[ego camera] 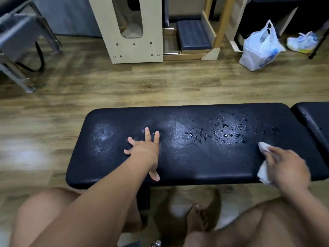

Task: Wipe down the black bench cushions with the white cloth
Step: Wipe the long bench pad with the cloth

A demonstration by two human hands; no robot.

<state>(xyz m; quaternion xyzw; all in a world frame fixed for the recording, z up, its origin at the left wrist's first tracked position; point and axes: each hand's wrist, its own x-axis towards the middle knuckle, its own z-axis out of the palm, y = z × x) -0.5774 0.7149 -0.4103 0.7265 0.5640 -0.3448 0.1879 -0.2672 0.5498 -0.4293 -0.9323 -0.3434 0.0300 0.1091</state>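
A long black bench cushion (195, 157) lies across the middle of the view, with water droplets (229, 132) scattered over its right half and a damp sheen on the left. A second black cushion (313, 118) begins at the far right edge. My left hand (146, 150) rests flat on the cushion left of its centre, fingers spread, holding nothing. My right hand (286, 168) presses a crumpled white cloth (263, 163) onto the cushion near its right front corner; the cloth shows above and below my fingers.
Wood-look floor (124, 86) surrounds the bench. Beyond it stand a pale wooden frame (131, 47), a navy padded box (194, 34), a white plastic bag (260, 49) and a white shoe (302, 41). Metal equipment legs (21, 68) are at far left. My bare knees and foot are below the bench.
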